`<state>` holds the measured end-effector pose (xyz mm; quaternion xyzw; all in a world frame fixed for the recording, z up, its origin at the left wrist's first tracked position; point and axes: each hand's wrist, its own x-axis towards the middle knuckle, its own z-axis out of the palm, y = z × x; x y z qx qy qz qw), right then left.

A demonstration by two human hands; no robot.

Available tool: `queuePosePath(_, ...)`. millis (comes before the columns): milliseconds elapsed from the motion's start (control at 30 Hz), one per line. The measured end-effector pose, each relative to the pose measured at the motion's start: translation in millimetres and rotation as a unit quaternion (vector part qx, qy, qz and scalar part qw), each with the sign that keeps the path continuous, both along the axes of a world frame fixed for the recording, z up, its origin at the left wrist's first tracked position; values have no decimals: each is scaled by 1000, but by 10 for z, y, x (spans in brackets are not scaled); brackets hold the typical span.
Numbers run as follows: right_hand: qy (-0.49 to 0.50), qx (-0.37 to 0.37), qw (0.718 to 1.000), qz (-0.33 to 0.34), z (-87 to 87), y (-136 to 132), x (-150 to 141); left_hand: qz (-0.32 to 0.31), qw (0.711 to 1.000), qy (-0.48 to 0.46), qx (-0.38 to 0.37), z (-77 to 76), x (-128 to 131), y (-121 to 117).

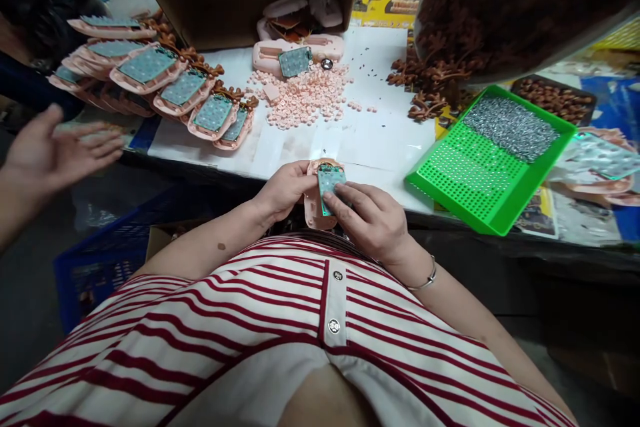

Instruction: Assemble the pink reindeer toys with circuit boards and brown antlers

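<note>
Rounded pink shell (313, 205) in hands (283, 190) (376, 221), flat rectangular circuit board (330, 179) over it

My head-worn camera faces forward and down, close above the left hand (281, 195), right hand (379, 220) and worktable (377, 140).

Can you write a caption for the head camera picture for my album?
Left hand gripping a pink plastic shell, right hand on a circuit board, green basket of screws nearby.
</note>
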<state>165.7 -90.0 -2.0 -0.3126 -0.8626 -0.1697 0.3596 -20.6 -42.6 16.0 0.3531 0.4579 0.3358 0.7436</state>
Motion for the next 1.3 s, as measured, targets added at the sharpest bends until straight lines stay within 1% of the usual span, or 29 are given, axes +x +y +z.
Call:
queuePosePath(167, -1, 9, 1000, -16, -10, -21, -64, 12, 1000, -5, 23, -30, 6, 2)
queuePosePath(400, -29, 11, 999, -36, -27, -54, -80, 31, 998, -10, 58, -54, 10, 24)
queuePosePath(500, -38, 23, 998, -46, -18, -51, -86, 35, 998, -13, 56, -62, 0, 26)
queuePosePath(567, -37, 19, 998, -45, -12, -42, -94, 38, 998, -15, 55, -72, -9, 24)
queuePosePath(667, -29, 15, 999, -41, -8, -28, -113, 46, 997, -17, 61, -90, -21, 18)
queuePosePath(833, -12, 32, 999, -42, -7, -14, -149, 54, 997, -20, 55, -107, -30, 23)
queuePosePath(1000, -1, 20, 999, -40, -4, -18, -173, 62, 995, -23, 70, -118, -22, 26)
queuePosePath(1200, 23, -1, 999, -34, -41, -9, -168, 53, 995, -27, 79, -134, -35, 32)
queuePosePath(1300, 40, -19, 999, -17, -74, -6, -148, 26, 997, -29, 69, -108, -99, 66)
